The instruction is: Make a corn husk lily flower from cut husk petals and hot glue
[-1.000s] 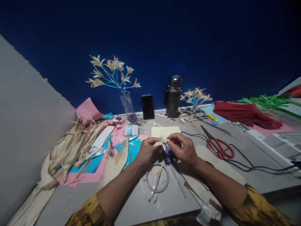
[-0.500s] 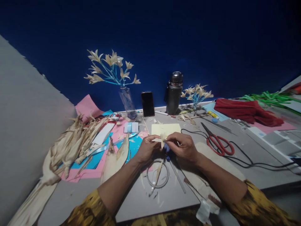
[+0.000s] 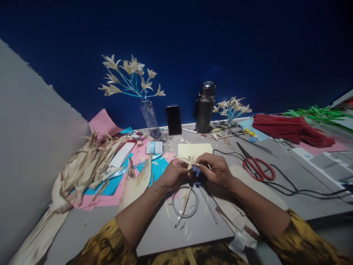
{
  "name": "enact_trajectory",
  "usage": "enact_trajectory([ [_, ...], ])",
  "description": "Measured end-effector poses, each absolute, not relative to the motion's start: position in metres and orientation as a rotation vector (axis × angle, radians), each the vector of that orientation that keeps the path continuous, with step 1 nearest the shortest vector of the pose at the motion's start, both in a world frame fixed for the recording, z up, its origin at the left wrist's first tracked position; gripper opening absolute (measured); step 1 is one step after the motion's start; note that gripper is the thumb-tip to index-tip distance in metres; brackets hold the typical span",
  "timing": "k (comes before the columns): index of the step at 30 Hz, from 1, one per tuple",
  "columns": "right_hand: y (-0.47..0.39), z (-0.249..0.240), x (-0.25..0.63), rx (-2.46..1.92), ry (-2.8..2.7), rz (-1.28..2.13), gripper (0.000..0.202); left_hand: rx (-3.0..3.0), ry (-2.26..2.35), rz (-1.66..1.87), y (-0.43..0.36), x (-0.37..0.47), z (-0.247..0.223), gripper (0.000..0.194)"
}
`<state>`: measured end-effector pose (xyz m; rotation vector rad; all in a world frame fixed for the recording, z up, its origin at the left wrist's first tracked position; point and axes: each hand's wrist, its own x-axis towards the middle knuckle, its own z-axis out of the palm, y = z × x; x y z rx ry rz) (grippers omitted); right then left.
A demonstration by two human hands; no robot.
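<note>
Between my hands, over the table's middle, is a small pale husk flower (image 3: 190,162) with narrow pointed petals spread apart. My left hand (image 3: 176,173) pinches its left side. The fingers of my right hand (image 3: 215,168) are closed at its right side, on a petal or the flower's base; which one is hidden. Just below the fingertips sits a dark blue object (image 3: 196,175), partly covered by my right hand. A thin grey rod (image 3: 208,204) slants down from it. Nearer me a clear ring (image 3: 185,216) lies on the table with a dry husk strip across it.
Husks (image 3: 79,169) lie on pink and blue paper at the left. Behind stand a vase (image 3: 150,119) of husk flowers, a phone (image 3: 173,120) and a flask (image 3: 204,114). Red-handled scissors (image 3: 257,168), a black cable (image 3: 300,192) and a red cloth (image 3: 289,129) are at the right.
The pale husk piece now shows its petals fanned out, where before it looked narrow and upright. Both hands have stayed nearly in place, and the view has shifted slightly.
</note>
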<state>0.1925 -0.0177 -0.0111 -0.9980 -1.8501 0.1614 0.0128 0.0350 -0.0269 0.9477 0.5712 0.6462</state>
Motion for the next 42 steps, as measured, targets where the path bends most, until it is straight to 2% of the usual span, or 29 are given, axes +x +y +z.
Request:
enact_trajectory([
  [4,-0.015,-0.015,0.196,-0.916,-1.893,0.172,0.013,0.843,0.505,0.562,0.036,0.009,-0.026,0.028],
  [19,-0.015,-0.009,0.199,-0.815,-1.985,0.29,0.016,0.848,0.487,0.476,0.038,0.005,-0.03,0.013],
  [28,-0.016,-0.002,0.196,-0.931,-1.834,0.321,0.008,0.88,0.601,0.608,0.039,0.008,-0.029,0.013],
  [36,-0.015,0.001,0.197,-1.163,-1.558,0.865,0.023,1.0,0.578,0.684,0.04,0.01,-0.028,0.014],
  [42,-0.014,-0.004,0.194,-1.195,-1.573,0.865,0.02,0.995,0.705,0.649,0.038,0.009,-0.031,0.019],
])
